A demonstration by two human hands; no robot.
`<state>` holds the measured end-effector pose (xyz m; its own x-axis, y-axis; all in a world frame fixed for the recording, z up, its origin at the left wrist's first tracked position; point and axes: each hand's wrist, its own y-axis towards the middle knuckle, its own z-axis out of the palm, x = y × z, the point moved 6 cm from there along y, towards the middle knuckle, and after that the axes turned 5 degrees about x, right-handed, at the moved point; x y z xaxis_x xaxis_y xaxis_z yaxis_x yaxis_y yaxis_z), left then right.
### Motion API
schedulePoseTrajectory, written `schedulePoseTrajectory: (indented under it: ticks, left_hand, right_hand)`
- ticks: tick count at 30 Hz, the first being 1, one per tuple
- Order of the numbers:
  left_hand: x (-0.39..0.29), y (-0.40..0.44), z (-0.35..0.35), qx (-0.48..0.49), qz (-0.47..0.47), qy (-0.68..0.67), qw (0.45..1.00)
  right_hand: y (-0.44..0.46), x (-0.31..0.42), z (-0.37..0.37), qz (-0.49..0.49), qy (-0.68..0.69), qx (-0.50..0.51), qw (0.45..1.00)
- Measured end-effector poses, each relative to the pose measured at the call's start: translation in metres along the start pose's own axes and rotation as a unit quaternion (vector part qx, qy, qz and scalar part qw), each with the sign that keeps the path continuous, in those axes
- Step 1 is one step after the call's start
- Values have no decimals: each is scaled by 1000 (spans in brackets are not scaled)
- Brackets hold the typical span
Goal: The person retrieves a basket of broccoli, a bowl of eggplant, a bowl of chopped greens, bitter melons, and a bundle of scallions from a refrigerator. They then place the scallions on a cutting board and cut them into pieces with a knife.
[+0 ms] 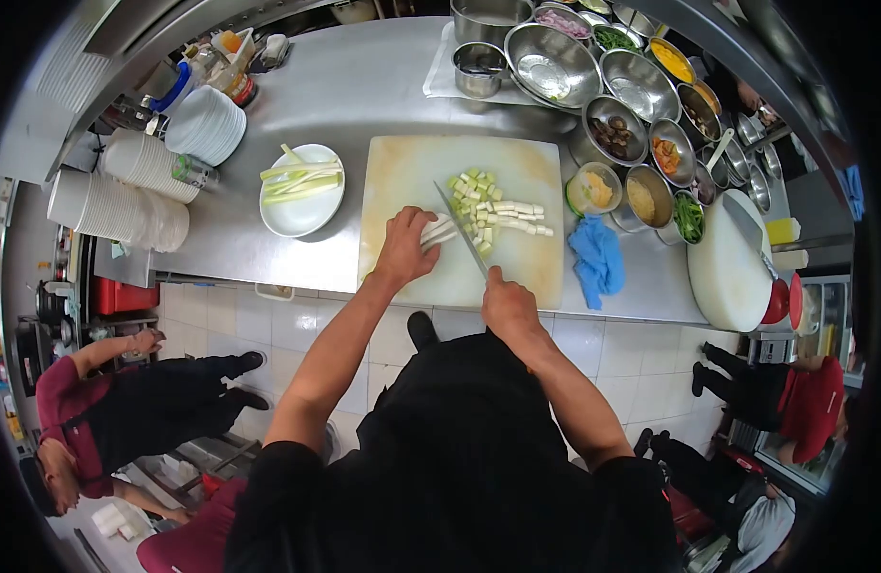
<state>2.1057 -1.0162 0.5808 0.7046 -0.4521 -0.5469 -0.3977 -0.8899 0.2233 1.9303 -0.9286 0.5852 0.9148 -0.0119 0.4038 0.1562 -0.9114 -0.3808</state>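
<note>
My right hand (509, 304) is wrapped round the handle of a knife (462, 232), whose blade points up and to the left over the cutting board (392, 172). Left of the blade, my left hand (405, 250) presses with curled fingers on pale stalks (439, 232) lying on the board. Chopped light green and white pieces (475, 196) are heaped just right of the blade, with short white lengths (521, 218) beside them. On a white plate (305, 222) to the left lie longer green stalks (307, 181).
A blue cloth (598, 263) lies right of the board. Metal bowls (553, 65) of food crowd the back right. Stacked white bowls (96, 205) and plates (206, 124) stand at the left. Co-workers are at the lower left (144, 401) and lower right (808, 411).
</note>
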Motion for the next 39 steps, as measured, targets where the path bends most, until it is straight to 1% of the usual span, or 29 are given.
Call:
schedulePoseTrajectory:
  ticks: [3, 5, 9, 11, 15, 18, 19, 20, 22, 24, 25, 27, 28, 29, 32, 34, 35, 37, 39]
  left_hand:
    - [9, 4, 7, -6, 8, -38, 999]
    - [12, 5, 11, -6, 19, -52, 998]
    - [12, 8, 14, -11, 13, -57, 998]
    - [14, 7, 15, -20, 13, -59, 998]
    - [16, 7, 16, -28, 14, -64, 997]
    - [16, 3, 17, -26, 2, -66, 997]
    - [17, 5, 16, -27, -4, -69, 997]
    - [18, 8, 14, -31, -4, -68, 997]
    - [17, 4, 12, -22, -4, -87, 996]
    - [8, 4, -4, -33, -2, -101, 994]
    - [3, 1, -11, -43, -8, -119, 992]
    - [2, -2, -11, -39, -8, -98, 994]
    - [3, -2, -11, -37, -11, -77, 996]
    - [6, -3, -7, -35, -10, -78, 996]
    - [20, -5, 10, -6, -36, -65, 997]
    - [23, -7, 11, -8, -32, -84, 996]
    - [23, -7, 10, -9, -30, -82, 996]
    - [23, -8, 11, -4, -51, -87, 995]
    - [11, -10, -1, -14, -45, -94, 994]
  right_hand:
    - [-19, 7, -19, -6, -4, 33, 999]
    - [-31, 12, -25, -22, -33, 73, 997]
    - [-38, 15, -27, -12, -35, 84, 996]
    - [-39, 19, -29, -28, -35, 76, 996]
    - [-30, 19, -25, -34, -35, 96, 994]
    - [-13, 5, 8, -17, -30, 90, 995]
    - [-11, -3, 22, -20, -29, 73, 997]
    - [-9, -1, 19, -24, -29, 57, 998]
    - [-12, -4, 19, -18, -43, 70, 996]
    - [-13, 3, -1, -9, -54, 73, 996]
    - [-18, 9, -13, -21, -58, 66, 996]
    - [-25, 17, -30, -32, -60, 56, 996]
    - [-28, 21, -31, -40, -56, 78, 995]
    - [-31, 23, -30, -48, -52, 100, 992]
    - [-27, 24, -23, -53, -37, 99, 993]
    - [-15, 7, 21, -50, -21, 93, 994]
    - [-11, 9, 24, -47, -5, 77, 996]
    - [-7, 1, 26, -49, -20, 69, 996]
    - [-14, 5, 17, -45, -24, 66, 997]
